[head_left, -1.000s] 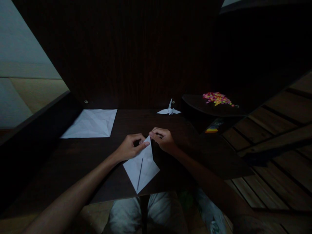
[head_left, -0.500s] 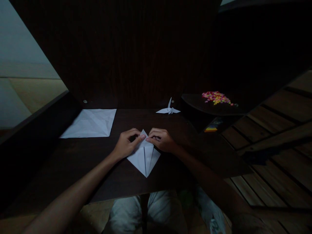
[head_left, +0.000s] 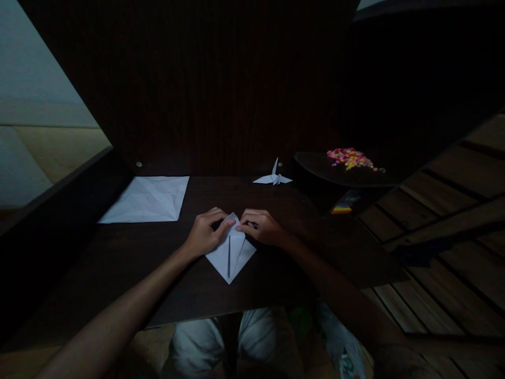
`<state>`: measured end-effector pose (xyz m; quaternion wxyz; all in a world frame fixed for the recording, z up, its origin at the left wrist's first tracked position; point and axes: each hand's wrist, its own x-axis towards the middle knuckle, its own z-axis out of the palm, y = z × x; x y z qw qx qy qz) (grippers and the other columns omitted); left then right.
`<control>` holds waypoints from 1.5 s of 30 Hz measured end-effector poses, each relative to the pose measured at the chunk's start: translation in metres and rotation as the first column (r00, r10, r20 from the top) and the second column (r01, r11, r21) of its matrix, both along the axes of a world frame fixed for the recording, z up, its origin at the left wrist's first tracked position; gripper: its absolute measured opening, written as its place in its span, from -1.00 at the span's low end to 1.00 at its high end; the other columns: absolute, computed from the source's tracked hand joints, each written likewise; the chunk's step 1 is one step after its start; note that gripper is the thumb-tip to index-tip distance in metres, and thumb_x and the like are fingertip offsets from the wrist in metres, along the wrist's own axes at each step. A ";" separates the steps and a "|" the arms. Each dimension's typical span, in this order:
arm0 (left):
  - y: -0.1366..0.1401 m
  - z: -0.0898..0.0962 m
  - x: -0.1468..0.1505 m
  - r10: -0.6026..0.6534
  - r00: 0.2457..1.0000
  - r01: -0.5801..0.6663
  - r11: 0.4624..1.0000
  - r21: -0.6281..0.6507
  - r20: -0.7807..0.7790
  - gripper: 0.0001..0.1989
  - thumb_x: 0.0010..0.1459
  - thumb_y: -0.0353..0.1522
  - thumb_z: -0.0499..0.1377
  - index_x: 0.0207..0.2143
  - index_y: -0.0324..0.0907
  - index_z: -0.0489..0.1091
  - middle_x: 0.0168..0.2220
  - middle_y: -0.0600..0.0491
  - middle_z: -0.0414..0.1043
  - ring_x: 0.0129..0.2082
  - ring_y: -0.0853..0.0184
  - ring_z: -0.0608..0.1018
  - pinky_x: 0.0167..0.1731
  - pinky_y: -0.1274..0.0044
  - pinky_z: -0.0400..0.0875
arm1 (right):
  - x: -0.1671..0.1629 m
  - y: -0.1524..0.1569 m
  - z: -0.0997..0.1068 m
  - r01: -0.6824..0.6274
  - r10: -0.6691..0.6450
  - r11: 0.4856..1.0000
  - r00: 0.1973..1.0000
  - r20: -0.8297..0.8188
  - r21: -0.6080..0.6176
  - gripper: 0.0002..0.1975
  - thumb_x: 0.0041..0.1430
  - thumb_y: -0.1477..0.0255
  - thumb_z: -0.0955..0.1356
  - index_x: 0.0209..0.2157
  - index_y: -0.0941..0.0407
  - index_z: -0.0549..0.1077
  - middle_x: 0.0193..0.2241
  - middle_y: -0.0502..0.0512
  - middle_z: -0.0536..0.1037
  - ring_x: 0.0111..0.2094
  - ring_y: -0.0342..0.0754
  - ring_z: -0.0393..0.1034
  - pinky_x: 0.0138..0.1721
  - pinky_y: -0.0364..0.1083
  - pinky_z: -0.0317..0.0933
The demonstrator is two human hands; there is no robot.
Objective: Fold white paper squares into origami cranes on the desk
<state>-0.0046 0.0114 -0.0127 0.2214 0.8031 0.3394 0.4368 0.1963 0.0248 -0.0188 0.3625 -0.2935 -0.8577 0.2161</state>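
Observation:
A folded sheet of white origami paper [head_left: 232,251], kite-shaped with a dark slit down its middle, lies on the dark table [head_left: 189,300] with its lower point towards me. My left hand [head_left: 208,230] grips its upper left edge, thumb on top and fingers curled behind. On the upper right side, my right hand [head_left: 260,226] pinches the paper near its top corner between thumb and curled fingers. Beyond the hands a finished white paper crane [head_left: 273,179] stands by the back panel. To the left rests a flat, creased white paper sheet [head_left: 148,200].
A rounded corner shelf [head_left: 315,163] on the right carries a heap of small colourful pieces [head_left: 349,158]. Under it sits something with yellow and orange stripes [head_left: 341,209]. A raised dark side board [head_left: 59,195] borders the table on the left. Wooden slats [head_left: 442,252] lie at the right.
The folded paper has turned slightly, its lower point swinging a little to the left. Both hands have stayed nearly in place on its upper part.

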 end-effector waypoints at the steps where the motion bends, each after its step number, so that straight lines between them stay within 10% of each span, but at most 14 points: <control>1: 0.000 0.000 0.000 0.010 1.000 -0.010 1.000 0.012 0.000 -0.80 0.19 -0.34 0.14 -0.44 -0.24 0.46 -0.47 0.04 0.45 -0.44 0.37 0.44 -0.37 0.53 0.32 | 0.001 0.001 0.000 -0.009 0.009 1.000 0.999 0.033 -0.007 -0.81 0.16 0.38 0.36 -0.49 0.17 0.43 -0.54 -0.02 0.34 -0.53 -0.20 0.20 -0.46 -0.19 0.10; 18: 0.015 -0.012 -0.020 -0.111 0.910 0.111 0.994 -0.023 -0.400 -0.79 0.17 -0.33 0.15 -0.50 -0.22 0.35 -0.50 0.07 0.33 -0.44 0.36 0.40 -0.37 0.53 0.28 | 0.012 0.011 -0.010 -0.003 0.000 1.000 0.943 0.333 0.008 -0.82 0.16 0.44 0.35 -0.50 0.17 0.35 -0.50 -0.03 0.33 -0.48 -0.19 0.19 -0.43 -0.19 0.01; 45: 0.016 -0.018 -0.010 0.016 0.927 -0.016 1.000 0.003 -0.374 -0.71 0.06 -0.34 0.20 -0.63 -0.17 0.18 -0.59 0.11 0.24 -0.57 0.38 0.33 -0.52 0.53 0.18 | 0.009 0.022 -0.019 -0.095 0.105 0.993 0.979 0.177 -0.065 -0.70 0.09 0.37 0.36 -0.62 0.15 0.23 -0.60 -0.07 0.23 -0.58 -0.22 0.10 -0.53 -0.20 -0.04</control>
